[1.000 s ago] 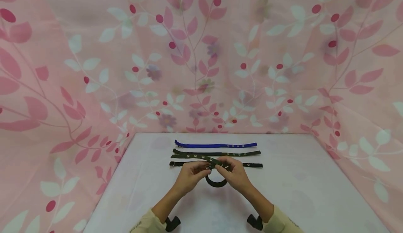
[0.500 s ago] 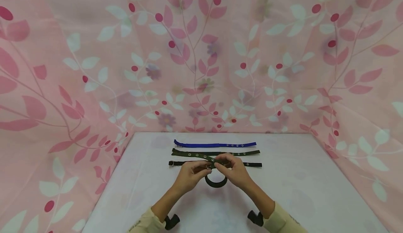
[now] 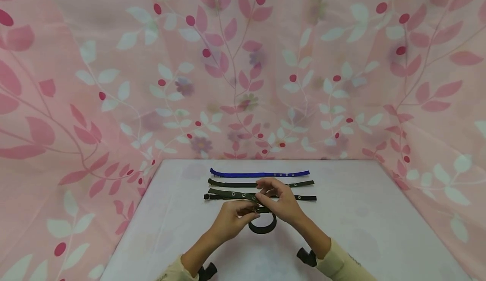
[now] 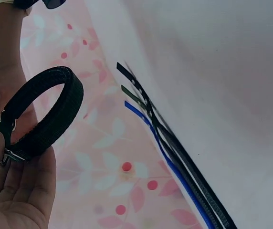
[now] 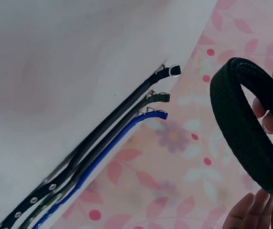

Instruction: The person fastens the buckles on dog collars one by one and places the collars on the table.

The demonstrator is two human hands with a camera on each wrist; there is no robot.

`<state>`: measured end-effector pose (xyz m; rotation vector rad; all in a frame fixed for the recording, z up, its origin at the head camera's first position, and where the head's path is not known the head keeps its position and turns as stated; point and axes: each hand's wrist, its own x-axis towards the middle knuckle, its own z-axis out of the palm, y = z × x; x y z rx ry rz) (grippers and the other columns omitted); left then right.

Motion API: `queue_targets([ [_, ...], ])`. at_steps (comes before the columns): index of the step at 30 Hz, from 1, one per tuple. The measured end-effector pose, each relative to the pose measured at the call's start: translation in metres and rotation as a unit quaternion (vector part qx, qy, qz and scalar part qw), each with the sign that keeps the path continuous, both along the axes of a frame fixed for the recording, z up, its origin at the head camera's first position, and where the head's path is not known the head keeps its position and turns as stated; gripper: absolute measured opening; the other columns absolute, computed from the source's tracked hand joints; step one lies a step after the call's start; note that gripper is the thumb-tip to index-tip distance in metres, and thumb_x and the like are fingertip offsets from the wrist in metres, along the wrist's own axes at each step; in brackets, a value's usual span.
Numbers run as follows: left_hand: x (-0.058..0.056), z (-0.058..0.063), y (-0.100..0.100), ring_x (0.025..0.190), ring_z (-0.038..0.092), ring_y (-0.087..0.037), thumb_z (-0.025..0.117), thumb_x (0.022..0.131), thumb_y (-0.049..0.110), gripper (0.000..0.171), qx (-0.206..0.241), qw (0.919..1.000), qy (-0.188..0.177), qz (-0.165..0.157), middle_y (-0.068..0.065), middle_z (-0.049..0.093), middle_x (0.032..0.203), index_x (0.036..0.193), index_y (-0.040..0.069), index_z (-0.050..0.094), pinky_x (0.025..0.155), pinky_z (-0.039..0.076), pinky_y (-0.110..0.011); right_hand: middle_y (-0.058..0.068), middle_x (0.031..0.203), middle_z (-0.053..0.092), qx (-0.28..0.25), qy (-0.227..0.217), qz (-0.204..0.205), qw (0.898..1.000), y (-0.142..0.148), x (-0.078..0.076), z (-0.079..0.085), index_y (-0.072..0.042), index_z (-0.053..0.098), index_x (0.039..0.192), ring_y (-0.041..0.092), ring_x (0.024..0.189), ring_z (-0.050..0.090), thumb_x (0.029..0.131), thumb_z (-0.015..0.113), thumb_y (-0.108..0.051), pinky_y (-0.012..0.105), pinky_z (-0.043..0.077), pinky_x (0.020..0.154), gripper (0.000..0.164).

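Between the left hand (image 3: 233, 220) and right hand (image 3: 282, 203), I see the dark green eyeleted collar (image 3: 263, 231) curved into a ring, lower than half a second ago, its loose tail now overlapping the black strap (image 3: 308, 198); I judge the fastening unfinished. The left pinches it by the metal buckle (image 4: 15, 155); whether the right grips, I cannot tell. The webbing looks coarse; flat olive (image 3: 233, 185) and blue (image 3: 243, 175) straps lie beyond

We note a pale table (image 3: 360, 234) bearing, roughly parallel, a blue strap (image 3: 243, 175) farthest, a dark green strap (image 3: 235, 185) midway, and a black strap (image 3: 306, 198) nearest, its middle too hidden to confirm contact.
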<state>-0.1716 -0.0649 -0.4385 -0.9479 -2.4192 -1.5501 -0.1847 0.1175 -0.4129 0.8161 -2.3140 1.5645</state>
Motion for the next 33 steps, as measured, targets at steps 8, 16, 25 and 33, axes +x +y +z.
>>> queue_targets([
  [8, -0.001, -0.001, 0.001, 0.08, 0.067, -0.016, 0.068, 0.081, 0.004, 0.016, -0.007, 0.9996, -0.025, -0.009, -0.008, 0.071, 0.092, 0.097, 0.002, 0.069, 0.069, 0.055, -0.022, 0.014, 0.104, 0.064, 0.007, -0.017, 0.033, 0.999, -0.009, -0.005, 0.006, -0.005, 0.056, 0.118, 0.02, 0.082, 0.061, 0.085, 0.064, -0.009, 0.031, 0.053, 0.073, 0.034],
  [16, -0.006, -0.002, -0.007, 0.085, 0.068, -0.014, 0.068, 0.082, 0.008, 0.019, 0.003, 0.9936, -0.112, -0.012, -0.007, 0.07, 0.094, 0.101, 0.006, 0.067, 0.074, 0.054, -0.02, 0.011, 0.088, 0.064, 0.02, -0.032, 0.057, 0.998, -0.008, -0.004, 0.005, -0.004, 0.056, 0.119, 0.019, 0.068, 0.057, 0.083, 0.068, -0.009, 0.028, 0.051, 0.06, 0.038],
  [25, -0.011, -0.006, -0.012, 0.085, 0.064, -0.018, 0.062, 0.088, 0.013, 0.029, 0.041, 0.9829, -0.177, -0.026, -0.012, 0.066, 0.101, 0.115, 0.001, 0.06, 0.074, 0.054, -0.023, 0.01, 0.072, 0.055, -0.045, 0.019, -0.004, 0.999, -0.002, -0.004, 0.004, -0.003, 0.06, 0.117, 0.021, 0.059, 0.055, 0.089, 0.058, -0.006, 0.025, 0.048, 0.052, 0.028],
  [33, -0.009, -0.006, -0.009, 0.079, 0.059, -0.009, 0.068, 0.083, 0.017, 0.025, 0.058, 0.9845, -0.165, -0.007, -0.005, 0.066, 0.097, 0.107, 0.01, 0.065, 0.068, 0.052, -0.021, 0.016, 0.065, 0.048, -0.061, 0.021, -0.015, 0.998, 0.001, -0.003, 0.002, -0.005, 0.046, 0.132, 0.027, 0.055, 0.05, 0.098, 0.037, -0.004, 0.025, 0.044, 0.05, 0.035],
])
